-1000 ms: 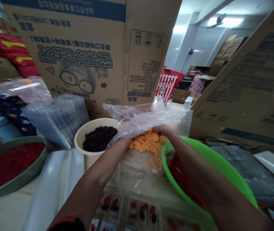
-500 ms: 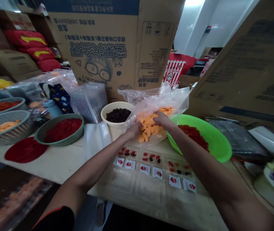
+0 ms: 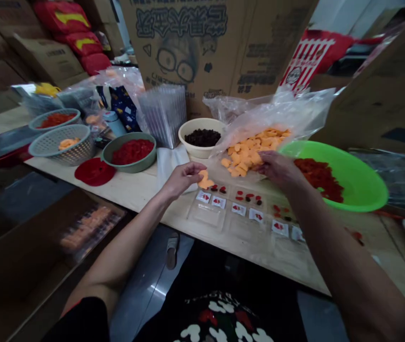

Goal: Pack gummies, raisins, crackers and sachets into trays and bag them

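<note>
My left hand [image 3: 184, 179] pinches a few flat orange pieces [image 3: 205, 180] just above the leftmost clear plastic tray [image 3: 207, 216]. At the mouth of a clear plastic bag [image 3: 295, 116], my right hand [image 3: 278, 167] has its fingers closed on orange pieces at the edge of the orange heap [image 3: 245, 154]. Below the hands lies a row of clear trays holding small red and dark pieces. White packets with a red print [image 3: 238, 209] lie along the row. My right forearm hides part of the rightmost trays.
A green basin [image 3: 366, 185] of red pieces stands right; a cream bowl [image 3: 200, 151] of dark pieces stands behind. Leftward are a grey-green basin [image 3: 129, 164], a red lid [image 3: 93, 172], a basket [image 3: 63, 152] and stacked clear trays [image 3: 164, 111]. Large cardboard [image 3: 238, 52] stands behind.
My left hand has left the bag and come left and nearer with orange pieces. My right hand has drawn back to the front edge of the heap. The view has tilted down and turned left.
</note>
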`<state>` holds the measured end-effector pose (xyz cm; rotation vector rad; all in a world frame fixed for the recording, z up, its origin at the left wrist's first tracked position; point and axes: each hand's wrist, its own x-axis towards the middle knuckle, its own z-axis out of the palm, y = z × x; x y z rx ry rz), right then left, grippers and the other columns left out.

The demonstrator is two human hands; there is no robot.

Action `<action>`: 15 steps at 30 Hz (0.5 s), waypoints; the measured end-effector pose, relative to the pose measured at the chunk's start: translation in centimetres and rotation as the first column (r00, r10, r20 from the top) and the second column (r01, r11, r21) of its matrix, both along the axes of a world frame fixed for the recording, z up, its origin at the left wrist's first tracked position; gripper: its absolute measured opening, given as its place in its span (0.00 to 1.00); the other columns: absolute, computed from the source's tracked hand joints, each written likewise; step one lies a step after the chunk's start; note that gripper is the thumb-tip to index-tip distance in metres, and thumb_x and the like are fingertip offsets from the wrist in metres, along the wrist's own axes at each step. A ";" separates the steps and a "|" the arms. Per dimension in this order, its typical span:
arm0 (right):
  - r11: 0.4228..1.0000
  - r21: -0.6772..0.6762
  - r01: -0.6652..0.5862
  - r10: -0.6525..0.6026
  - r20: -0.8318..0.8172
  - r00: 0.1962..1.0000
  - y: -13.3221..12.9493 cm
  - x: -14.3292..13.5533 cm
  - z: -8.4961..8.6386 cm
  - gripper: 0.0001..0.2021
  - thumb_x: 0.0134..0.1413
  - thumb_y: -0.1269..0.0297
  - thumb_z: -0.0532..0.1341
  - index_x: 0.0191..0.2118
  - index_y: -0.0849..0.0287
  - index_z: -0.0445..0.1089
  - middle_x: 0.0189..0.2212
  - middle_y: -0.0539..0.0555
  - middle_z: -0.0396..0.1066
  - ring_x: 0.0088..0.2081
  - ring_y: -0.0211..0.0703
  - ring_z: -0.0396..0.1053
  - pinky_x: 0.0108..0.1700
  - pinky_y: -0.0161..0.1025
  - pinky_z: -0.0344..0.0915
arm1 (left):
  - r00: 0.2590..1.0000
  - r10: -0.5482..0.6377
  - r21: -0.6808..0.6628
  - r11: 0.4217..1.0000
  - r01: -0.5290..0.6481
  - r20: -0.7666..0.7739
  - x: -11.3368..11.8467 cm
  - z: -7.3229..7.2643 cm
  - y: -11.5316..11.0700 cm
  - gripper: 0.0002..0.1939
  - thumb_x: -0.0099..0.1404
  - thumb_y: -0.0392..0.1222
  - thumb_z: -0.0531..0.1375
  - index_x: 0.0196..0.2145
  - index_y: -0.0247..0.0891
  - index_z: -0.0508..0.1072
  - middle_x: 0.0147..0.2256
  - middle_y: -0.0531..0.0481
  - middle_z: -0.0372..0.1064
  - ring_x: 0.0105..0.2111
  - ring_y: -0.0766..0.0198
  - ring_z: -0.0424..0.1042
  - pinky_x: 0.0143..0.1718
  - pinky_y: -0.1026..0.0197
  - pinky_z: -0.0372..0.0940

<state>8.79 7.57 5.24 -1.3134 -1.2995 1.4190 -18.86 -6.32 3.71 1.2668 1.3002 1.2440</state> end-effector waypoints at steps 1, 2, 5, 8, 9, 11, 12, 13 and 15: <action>0.999 -0.015 -0.035 0.034 -0.063 0.997 -1.7 0.1 -0.2 0.08 0.49 0.69 0.65 0.36 0.58 0.67 0.25 0.48 0.67 0.24 0.36 0.68 0.24 0.31 0.63 | 0.989 0.041 0.080 0.996 -0.030 -0.143 -0.6 -0.2 -1.7 0.14 0.60 0.36 0.65 0.45 0.37 0.76 0.38 0.50 0.74 0.35 0.66 0.72 0.41 0.63 0.67; 0.997 -0.028 -0.074 0.070 -0.120 0.990 -3.4 0.1 -0.4 0.11 0.47 0.68 0.67 0.37 0.57 0.68 0.25 0.48 0.68 0.25 0.37 0.69 0.25 0.31 0.64 | 0.957 0.082 0.166 0.986 -0.037 -0.277 -1.0 -0.5 -3.4 0.13 0.62 0.36 0.64 0.45 0.38 0.76 0.38 0.50 0.75 0.36 0.66 0.71 0.41 0.62 0.67; 0.977 -0.086 -0.194 0.163 -0.277 0.947 -8.8 -0.9 -1.6 0.17 0.38 0.64 0.72 0.37 0.57 0.70 0.26 0.48 0.70 0.25 0.36 0.68 0.25 0.31 0.62 | 0.846 0.115 0.375 0.921 0.106 -0.521 -1.2 -2.6 -7.6 0.09 0.68 0.34 0.57 0.45 0.38 0.74 0.42 0.46 0.74 0.42 0.62 0.73 0.45 0.60 0.68; 0.950 -0.157 -0.269 0.197 -0.365 0.910 -13.0 -2.6 -3.1 0.18 0.37 0.61 0.73 0.37 0.58 0.72 0.30 0.50 0.72 0.27 0.36 0.67 0.26 0.32 0.61 | 0.759 0.052 0.420 0.856 0.301 -0.649 -0.7 -5.5 -10.0 0.10 0.71 0.33 0.53 0.45 0.38 0.71 0.47 0.42 0.71 0.48 0.61 0.73 0.48 0.60 0.69; 0.946 -0.170 -0.275 0.196 -0.377 0.905 -13.9 -3.1 -3.6 0.18 0.37 0.61 0.73 0.37 0.58 0.72 0.31 0.51 0.72 0.28 0.36 0.66 0.27 0.32 0.60 | 0.729 0.042 0.408 0.850 0.334 -0.683 -0.5 -6.4 -10.5 0.10 0.71 0.33 0.52 0.45 0.38 0.71 0.47 0.41 0.71 0.48 0.62 0.73 0.47 0.61 0.69; 0.946 -0.177 -0.271 0.190 -0.373 0.908 -15.2 -3.6 -4.3 0.17 0.38 0.60 0.72 0.37 0.58 0.73 0.31 0.50 0.71 0.29 0.36 0.65 0.27 0.32 0.60 | 0.675 0.031 0.369 0.855 0.364 -0.737 -0.4 -7.6 -11.2 0.11 0.72 0.33 0.51 0.47 0.38 0.70 0.49 0.40 0.70 0.48 0.62 0.73 0.47 0.61 0.70; 0.948 -0.176 -0.266 0.189 -0.364 0.912 -15.6 -3.7 -4.6 0.17 0.39 0.60 0.72 0.38 0.58 0.73 0.31 0.50 0.70 0.29 0.37 0.65 0.28 0.33 0.60 | 0.648 0.022 0.346 0.859 0.377 -0.762 -0.4 -8.1 -11.4 0.12 0.72 0.33 0.50 0.49 0.37 0.69 0.51 0.40 0.70 0.49 0.61 0.73 0.49 0.60 0.70; 0.950 -0.172 -0.262 0.189 -0.354 0.916 -16.0 -3.7 -4.8 0.16 0.40 0.60 0.71 0.38 0.58 0.73 0.31 0.50 0.70 0.30 0.37 0.65 0.28 0.33 0.60 | 0.619 0.011 0.320 0.863 0.391 -0.786 -0.4 -8.3 -11.6 0.14 0.71 0.33 0.50 0.51 0.37 0.69 0.52 0.39 0.70 0.52 0.59 0.71 0.52 0.57 0.69; 0.955 -0.162 -0.249 0.183 -0.340 0.922 -16.5 -3.4 -5.2 0.16 0.41 0.59 0.70 0.38 0.57 0.73 0.32 0.51 0.69 0.32 0.39 0.64 0.29 0.34 0.60 | 0.551 -0.020 0.257 0.870 0.421 -0.834 -0.5 -8.5 -11.9 0.18 0.70 0.31 0.52 0.55 0.38 0.69 0.55 0.39 0.70 0.59 0.54 0.67 0.57 0.49 0.65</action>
